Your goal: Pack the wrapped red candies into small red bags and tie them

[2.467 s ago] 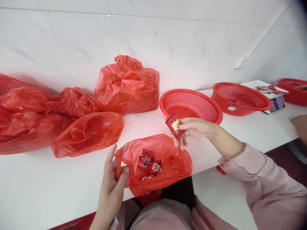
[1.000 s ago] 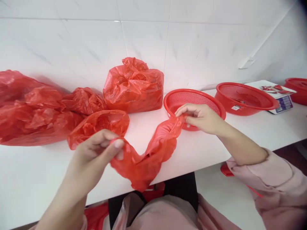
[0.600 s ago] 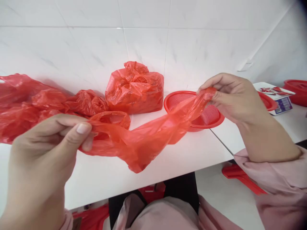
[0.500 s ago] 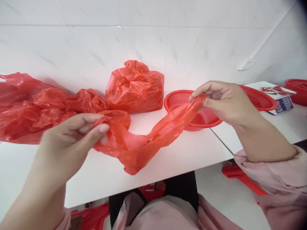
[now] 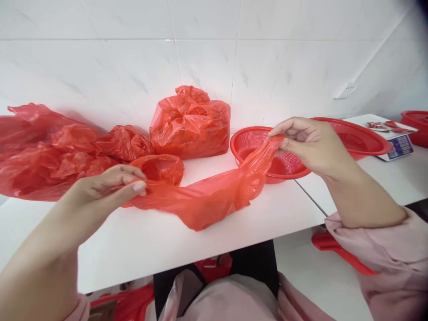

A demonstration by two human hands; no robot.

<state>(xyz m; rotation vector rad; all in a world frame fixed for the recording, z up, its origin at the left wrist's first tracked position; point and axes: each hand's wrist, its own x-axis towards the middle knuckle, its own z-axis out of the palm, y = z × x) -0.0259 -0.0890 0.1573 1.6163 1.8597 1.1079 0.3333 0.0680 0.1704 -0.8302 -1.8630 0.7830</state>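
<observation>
A thin red plastic bag (image 5: 207, 200) is stretched in the air between my two hands, sagging in the middle above the white table. My left hand (image 5: 110, 187) pinches one end of it between thumb and fingers. The other end is gathered in the pinch of my right hand (image 5: 301, 145), in front of a red perforated basket (image 5: 249, 138). Just beyond my left fingers lies a ring-shaped red bag or bag-lined container (image 5: 172, 167); which one I cannot tell. A full red bag (image 5: 192, 125) stands upright against the tiled wall.
Crumpled red bags (image 5: 63, 156) fill the table's left side. At the right are another red basin (image 5: 364, 133), a scale (image 5: 397, 147) with small red packets (image 5: 389, 126), and a further red container (image 5: 416, 122). The white table's (image 5: 167, 254) front edge runs before my lap.
The held bag has been pulled flatter and wider, its low point rising. My left hand has moved slightly left; my right hand stays about where it was.
</observation>
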